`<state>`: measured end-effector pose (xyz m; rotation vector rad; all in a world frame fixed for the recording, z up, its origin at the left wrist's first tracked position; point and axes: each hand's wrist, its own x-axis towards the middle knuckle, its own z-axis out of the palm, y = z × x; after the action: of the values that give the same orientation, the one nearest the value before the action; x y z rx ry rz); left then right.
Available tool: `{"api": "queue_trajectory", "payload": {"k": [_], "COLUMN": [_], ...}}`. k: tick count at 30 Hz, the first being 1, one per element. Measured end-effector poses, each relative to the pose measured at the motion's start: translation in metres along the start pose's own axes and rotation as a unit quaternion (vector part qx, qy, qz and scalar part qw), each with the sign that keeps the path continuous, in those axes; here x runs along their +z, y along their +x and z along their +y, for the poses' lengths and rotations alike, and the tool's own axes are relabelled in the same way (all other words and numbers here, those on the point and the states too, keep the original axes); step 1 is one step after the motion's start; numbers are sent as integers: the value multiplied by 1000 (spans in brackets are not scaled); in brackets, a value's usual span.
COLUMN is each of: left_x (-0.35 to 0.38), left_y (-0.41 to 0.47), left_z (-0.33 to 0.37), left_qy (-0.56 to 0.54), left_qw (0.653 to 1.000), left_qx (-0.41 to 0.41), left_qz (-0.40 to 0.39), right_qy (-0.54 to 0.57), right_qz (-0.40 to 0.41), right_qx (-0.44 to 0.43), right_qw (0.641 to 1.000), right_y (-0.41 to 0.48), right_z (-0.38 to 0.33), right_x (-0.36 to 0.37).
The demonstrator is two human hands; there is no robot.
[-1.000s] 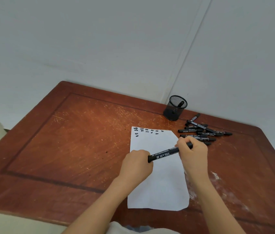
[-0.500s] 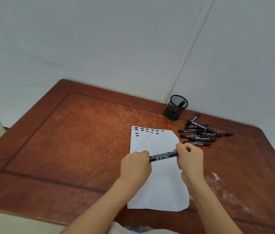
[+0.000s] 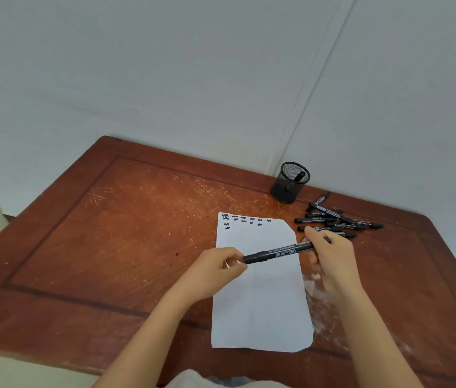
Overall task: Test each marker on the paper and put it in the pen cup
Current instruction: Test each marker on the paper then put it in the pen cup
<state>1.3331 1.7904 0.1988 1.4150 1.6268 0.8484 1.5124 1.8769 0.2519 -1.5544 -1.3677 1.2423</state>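
A black marker (image 3: 278, 252) with white lettering lies level above the white paper (image 3: 260, 303), held at both ends. My left hand (image 3: 215, 271) pinches its left end, where the cap sits. My right hand (image 3: 330, 259) grips the right end of the barrel. Small black test marks run along the paper's top edge (image 3: 245, 219). A black mesh pen cup (image 3: 290, 182) stands at the far edge of the table with one marker inside. Several black markers (image 3: 336, 219) lie in a heap to the right of the paper.
The brown wooden table (image 3: 126, 236) is scratched, with white smears (image 3: 316, 287) right of the paper. White walls meet in a corner just behind the cup. The table's left and near edges drop to a pale floor.
Both hands and the marker sit slightly higher over the paper than before. My left fingers have loosened from a fist to a pinch on the marker's end.
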Motion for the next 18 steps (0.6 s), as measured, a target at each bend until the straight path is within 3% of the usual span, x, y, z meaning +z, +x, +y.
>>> {"api": "queue_trajectory", "payload": {"k": [6,12,18], "left_x": [-5,-8,5], "left_y": [-1,-4,0], "left_z": [-1,0,2], "left_qy": [-15,-20,-9], "left_qw": [1000,1000,999], "left_qx": [2,5,12], "left_qz": [8,12,-43], "right_qy": [87,240,85], "right_qz": [-43,-101,-137], "right_qx": [26,60,11], "right_qw": [995,964,987], "right_y": [-5,-9,-22], "right_z": [6,10,13], "right_x": [3,7,25]}}
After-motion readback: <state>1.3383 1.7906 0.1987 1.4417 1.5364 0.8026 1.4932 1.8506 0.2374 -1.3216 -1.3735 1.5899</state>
